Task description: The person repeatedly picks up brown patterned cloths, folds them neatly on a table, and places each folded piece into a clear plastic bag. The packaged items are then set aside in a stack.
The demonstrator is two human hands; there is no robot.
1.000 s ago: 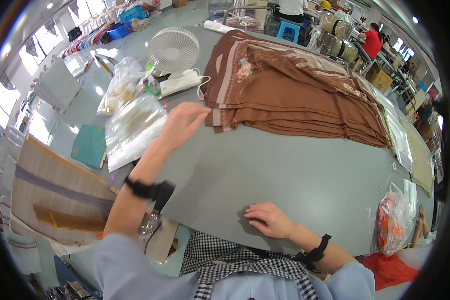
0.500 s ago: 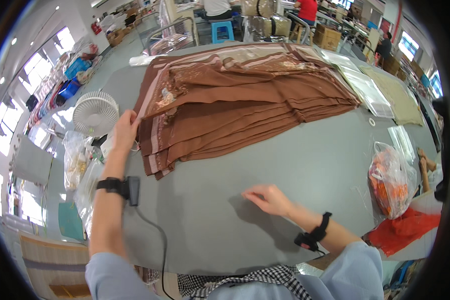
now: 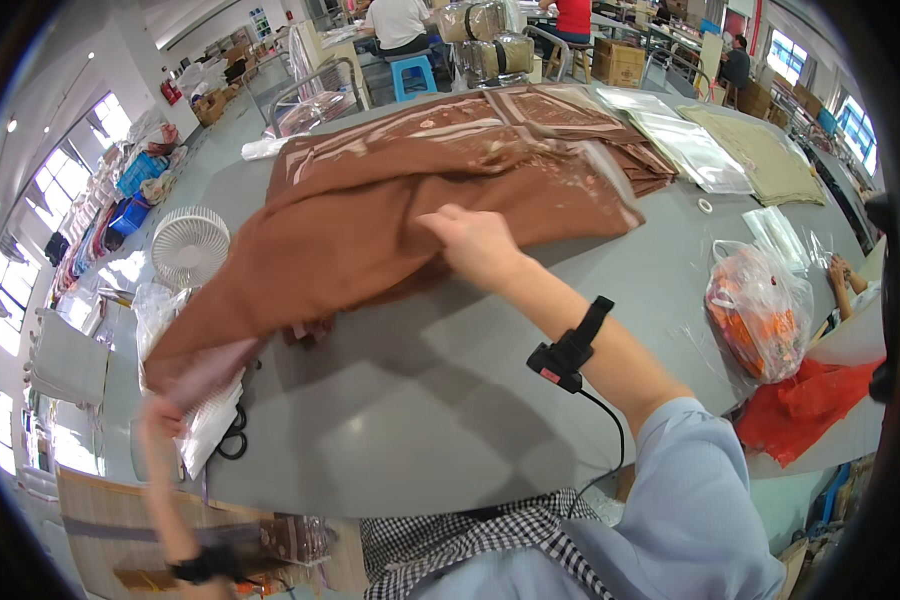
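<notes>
A large brown cloth (image 3: 370, 240) with pale patterned borders is lifted off a pile of like brown cloths (image 3: 530, 140) on the grey table (image 3: 400, 420). My right hand (image 3: 475, 245) grips its upper edge near the middle of the table. My left hand (image 3: 160, 415) holds the cloth's lower left corner out past the table's left edge, the fingers mostly hidden by the fabric. Both wrists wear black bands; a cable runs from the right one.
A small white fan (image 3: 190, 245) and clear plastic bags (image 3: 160, 320) lie at the left. At the right sit a bag of orange items (image 3: 760, 310), clear flat packs (image 3: 690, 150) and an olive cloth (image 3: 760, 155). People work at the back among boxes.
My left hand has pulled one cloth's corner off the pile, out to the lower left. My right hand has left the bare table and taken hold of the cloth's upper edge.
</notes>
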